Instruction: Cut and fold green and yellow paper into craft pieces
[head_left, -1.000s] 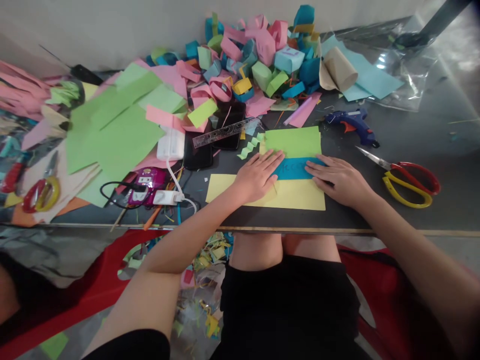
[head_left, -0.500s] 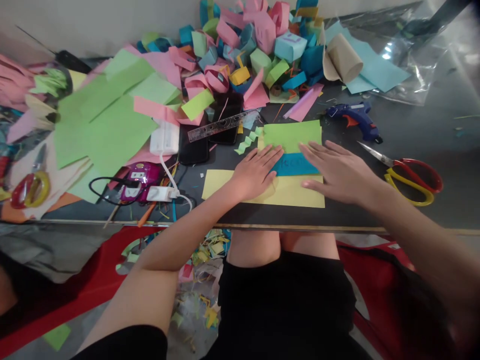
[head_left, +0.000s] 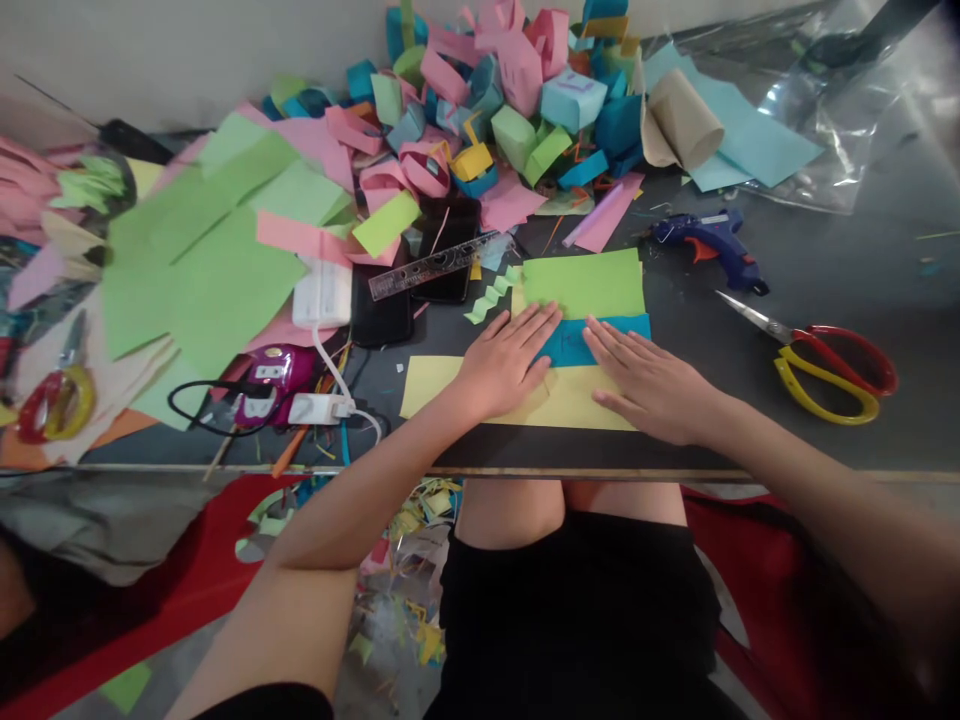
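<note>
My left hand [head_left: 506,362] lies flat, fingers stretched, over the left end of a blue paper strip [head_left: 568,344]. Across from it, my right hand [head_left: 651,380] presses flat on the strip's right part. Dark writing on the strip is partly covered by my fingers. Beneath both hands is a yellow paper sheet [head_left: 577,402], its lower edge near the table's front. A green paper piece [head_left: 583,280] lies just above the blue strip. Beside its left edge sits a zigzag-folded light green strip [head_left: 493,294].
Right of my hands are red-and-yellow scissors [head_left: 832,370] and a blue glue gun [head_left: 709,243]. A clear ruler [head_left: 431,267] rests across dark phones. Folded paper shapes [head_left: 517,70] heap at the back. Green sheets [head_left: 217,270] and a purple power adapter [head_left: 277,375] are leftward.
My right hand has slid left and slightly down along the blue strip, uncovering its right end. My left hand stays flat in nearly the same place; the view has shifted slightly.
</note>
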